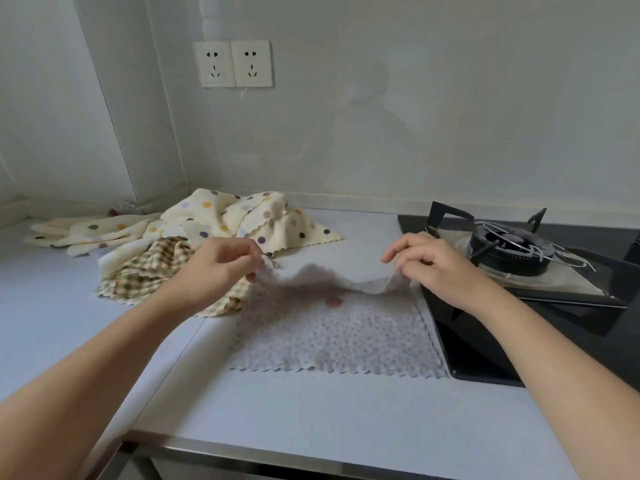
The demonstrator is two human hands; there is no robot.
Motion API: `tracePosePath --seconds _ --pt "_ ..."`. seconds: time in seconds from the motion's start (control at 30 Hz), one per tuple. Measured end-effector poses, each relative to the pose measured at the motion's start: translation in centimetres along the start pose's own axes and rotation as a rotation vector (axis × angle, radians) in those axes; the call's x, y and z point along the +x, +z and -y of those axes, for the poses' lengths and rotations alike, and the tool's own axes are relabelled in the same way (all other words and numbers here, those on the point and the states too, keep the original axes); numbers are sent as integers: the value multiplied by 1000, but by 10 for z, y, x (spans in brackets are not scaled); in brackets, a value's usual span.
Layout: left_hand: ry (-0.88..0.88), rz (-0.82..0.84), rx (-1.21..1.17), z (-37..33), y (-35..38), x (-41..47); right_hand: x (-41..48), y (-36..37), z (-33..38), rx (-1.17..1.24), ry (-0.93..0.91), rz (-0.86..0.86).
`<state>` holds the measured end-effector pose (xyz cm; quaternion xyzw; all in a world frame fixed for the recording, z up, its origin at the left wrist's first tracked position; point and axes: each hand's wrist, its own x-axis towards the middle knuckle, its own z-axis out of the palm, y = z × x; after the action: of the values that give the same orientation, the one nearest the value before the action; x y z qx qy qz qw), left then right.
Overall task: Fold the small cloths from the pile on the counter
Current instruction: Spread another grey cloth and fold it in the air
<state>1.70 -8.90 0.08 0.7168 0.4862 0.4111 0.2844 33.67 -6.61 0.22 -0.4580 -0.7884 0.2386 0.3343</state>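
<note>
Grey dotted cloth (pixel 332 337) on counter (pixel 277 410), far corners in pinching fingers of left hand (pixel 218 268) and right hand (pixel 436 268)

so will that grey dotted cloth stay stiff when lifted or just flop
Probably floppy: the grey cloth sags between the left hand and right hand pinching its far corners. Likely light, since fingertip pinches lift it. Its near half lies flat, so it probably folds easily.
</note>
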Motion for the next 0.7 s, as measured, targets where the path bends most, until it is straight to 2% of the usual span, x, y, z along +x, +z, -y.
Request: tracePosePath --seconds 0.2,0.33,0.47,0.53,0.63,0.7 --pt "-45 377 28 -5 -12 -5 -1 -6 0 -9 0 385" --pt "-72 439 33 -4 -14 -5 -3 -7 2 -51 20 495" --pt "-79 487 163 -3 -17 -4 -6 -10 12 -65 70 580" --pt "-82 370 271 3 -14 -1 -7 -8 12 -63 67 521" --pt "0 75 445 11 -1 5 -5 0 7 -76 44 291" --pt "76 78 541 14 6 6 -3 7 2 -186 36 179"
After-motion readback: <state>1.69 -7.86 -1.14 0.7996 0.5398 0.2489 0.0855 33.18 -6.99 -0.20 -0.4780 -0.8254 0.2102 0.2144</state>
